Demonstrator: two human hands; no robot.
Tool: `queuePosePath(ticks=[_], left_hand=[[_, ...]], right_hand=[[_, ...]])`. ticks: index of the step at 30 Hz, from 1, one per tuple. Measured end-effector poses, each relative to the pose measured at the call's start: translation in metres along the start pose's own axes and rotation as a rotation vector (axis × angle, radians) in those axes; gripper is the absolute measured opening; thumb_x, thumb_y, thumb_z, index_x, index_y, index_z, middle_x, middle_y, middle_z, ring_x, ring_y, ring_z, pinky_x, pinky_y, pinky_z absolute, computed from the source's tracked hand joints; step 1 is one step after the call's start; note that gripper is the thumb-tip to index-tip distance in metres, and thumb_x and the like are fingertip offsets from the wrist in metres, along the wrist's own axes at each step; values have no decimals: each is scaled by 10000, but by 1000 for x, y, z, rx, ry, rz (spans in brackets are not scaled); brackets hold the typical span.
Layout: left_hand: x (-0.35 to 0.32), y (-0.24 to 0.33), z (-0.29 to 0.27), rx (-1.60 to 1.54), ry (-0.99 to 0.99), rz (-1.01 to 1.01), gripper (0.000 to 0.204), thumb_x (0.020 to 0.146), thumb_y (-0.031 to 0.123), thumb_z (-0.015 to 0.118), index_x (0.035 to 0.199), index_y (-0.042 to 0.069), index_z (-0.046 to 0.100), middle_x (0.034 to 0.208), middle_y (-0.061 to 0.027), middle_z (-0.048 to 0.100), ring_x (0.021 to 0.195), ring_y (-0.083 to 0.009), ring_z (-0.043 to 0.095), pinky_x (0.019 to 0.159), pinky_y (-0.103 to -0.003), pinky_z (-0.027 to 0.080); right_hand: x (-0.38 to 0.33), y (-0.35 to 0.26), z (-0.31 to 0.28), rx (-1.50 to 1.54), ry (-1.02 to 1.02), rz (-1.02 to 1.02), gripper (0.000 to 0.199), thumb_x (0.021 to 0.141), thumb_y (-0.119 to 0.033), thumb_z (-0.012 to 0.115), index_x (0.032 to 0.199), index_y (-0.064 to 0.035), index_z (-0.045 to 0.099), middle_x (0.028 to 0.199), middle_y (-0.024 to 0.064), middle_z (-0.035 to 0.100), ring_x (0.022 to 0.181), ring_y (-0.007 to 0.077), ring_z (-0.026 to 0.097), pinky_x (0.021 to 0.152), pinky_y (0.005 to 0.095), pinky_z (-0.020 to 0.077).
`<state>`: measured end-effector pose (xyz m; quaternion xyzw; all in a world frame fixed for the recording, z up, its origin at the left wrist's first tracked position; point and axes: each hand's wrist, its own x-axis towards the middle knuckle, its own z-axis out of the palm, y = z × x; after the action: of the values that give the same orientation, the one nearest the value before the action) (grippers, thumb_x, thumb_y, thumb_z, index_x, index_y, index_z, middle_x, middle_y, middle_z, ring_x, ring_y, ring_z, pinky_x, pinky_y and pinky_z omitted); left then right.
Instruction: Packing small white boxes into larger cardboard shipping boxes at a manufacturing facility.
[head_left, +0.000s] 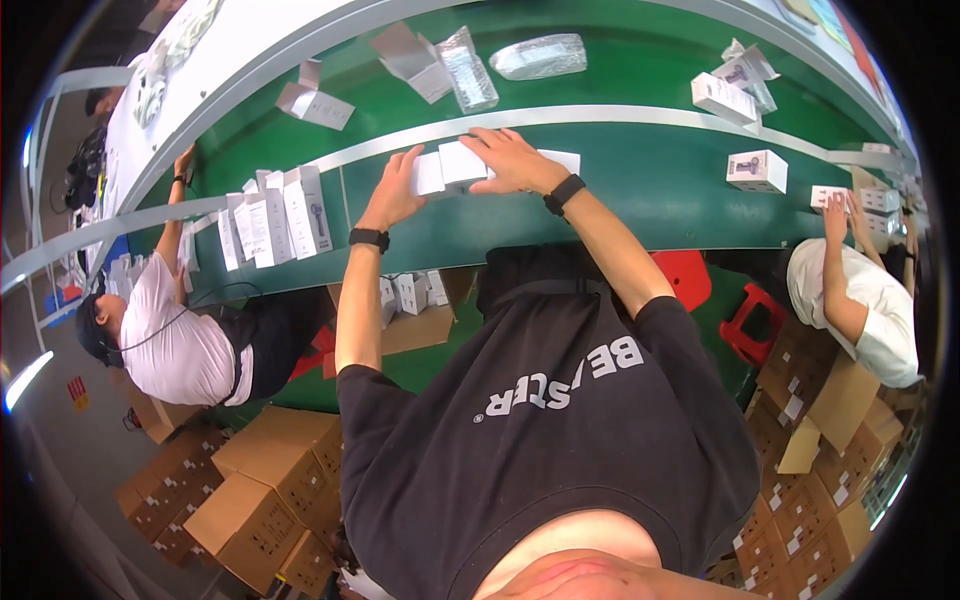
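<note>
A short row of small white cartons lies on the green bench in front of me. My left hand (pixel 394 192) grips the left-end white box (pixel 427 174), fingers at its far side and thumb at its near side. Over the middle white box (pixel 458 164) reaches my right hand (pixel 512 162), its fingers along the far edge and its thumb on the near side. Another white box (pixel 562 160) shows to the right, partly hidden behind that hand. The faces turned away from me cannot be seen.
Several upright white cartons (pixel 272 220) stand to the left. A printed box (pixel 757 171) sits at right. Beyond the pale rail (pixel 600 114) lie bubble-wrapped packs (pixel 540 57) and open cartons (pixel 316 106). Co-workers sit at both sides. Brown boxes (pixel 270 470) and a red stool (pixel 752 325) stand below.
</note>
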<state>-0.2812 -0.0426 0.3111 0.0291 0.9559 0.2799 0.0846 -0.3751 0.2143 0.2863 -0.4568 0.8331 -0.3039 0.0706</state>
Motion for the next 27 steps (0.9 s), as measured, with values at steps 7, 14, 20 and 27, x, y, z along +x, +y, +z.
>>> queuePosePath(ticks=[7, 14, 20, 27], left_hand=[[15, 32, 4, 222, 36, 163, 929, 629, 215, 856, 1446, 166, 417, 1351, -116, 516, 1265, -342, 477, 977, -428, 507], [22, 41, 7, 282, -54, 113, 850, 656, 277, 839, 1408, 178, 456, 1262, -66, 597, 1159, -308, 558, 869, -439, 547], [9, 55, 18, 248, -78, 199, 816, 660, 237, 820, 1391, 171, 463, 1279, -74, 575, 1185, -317, 532, 887, -435, 541], [9, 64, 32, 249, -43, 121, 840, 644, 198, 806, 1406, 187, 454, 1324, -85, 541, 1232, -322, 497, 924, -432, 528]], right_hand=[[-69, 10, -51, -103, 69, 156, 978, 657, -390, 848, 1453, -73, 377, 1360, 194, 477, 1276, 374, 460, 1060, 485, 358], [-79, 15, -49, -177, -186, 306, 906, 695, -390, 821, 1434, -81, 396, 1342, 183, 503, 1264, 357, 479, 1041, 472, 384], [-106, 44, -84, 41, 218, 180, 807, 762, -438, 775, 1392, -65, 436, 1379, 190, 496, 1263, 390, 484, 1057, 455, 400], [-282, 224, -236, -782, 481, 1148, 774, 747, -395, 769, 1353, -38, 446, 1357, 255, 473, 1206, 413, 526, 899, 552, 494]])
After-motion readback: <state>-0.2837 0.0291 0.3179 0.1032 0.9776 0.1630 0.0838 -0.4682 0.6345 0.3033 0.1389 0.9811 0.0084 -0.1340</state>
